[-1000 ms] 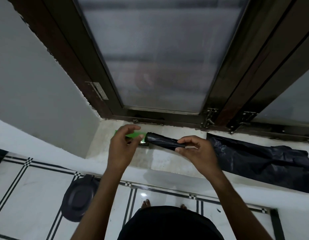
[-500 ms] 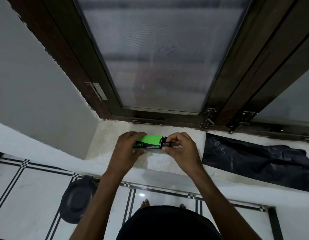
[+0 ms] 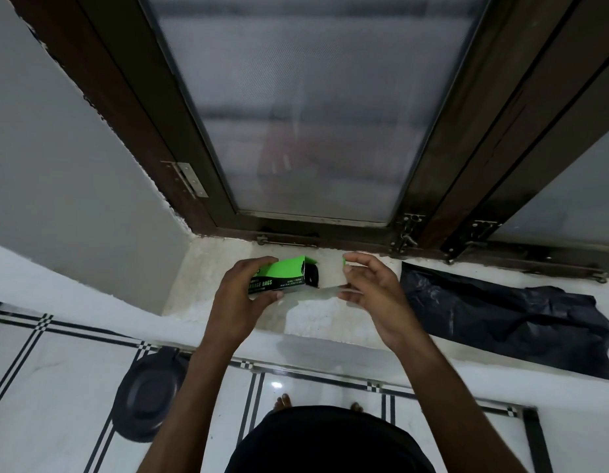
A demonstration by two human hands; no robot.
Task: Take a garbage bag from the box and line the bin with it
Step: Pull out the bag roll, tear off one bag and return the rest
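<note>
My left hand (image 3: 243, 295) grips a green garbage bag box (image 3: 284, 273) just above the pale window sill (image 3: 316, 319). The box's right end is open, and a black roll of bags (image 3: 312, 276) shows inside it. My right hand (image 3: 371, 288) hovers a little to the right of that open end, fingers apart and off the box. A small green bit shows at its index fingertip; I cannot tell what it is. A loose black garbage bag (image 3: 507, 319) lies flat on the sill to the right. The dark round bin (image 3: 149, 397) stands on the floor at lower left.
A frosted window in a dark wooden frame (image 3: 429, 158) rises behind the sill, with metal latches (image 3: 407, 233) along its base. A grey wall (image 3: 74, 182) closes the left side. Below lie white floor tiles with black stripes (image 3: 57, 370), and my bare toes (image 3: 284, 401).
A second ago my right hand held the black roll half out of the box. It pushed the roll in, then drew away to the right and spread its fingers. The left hand kept the box.
</note>
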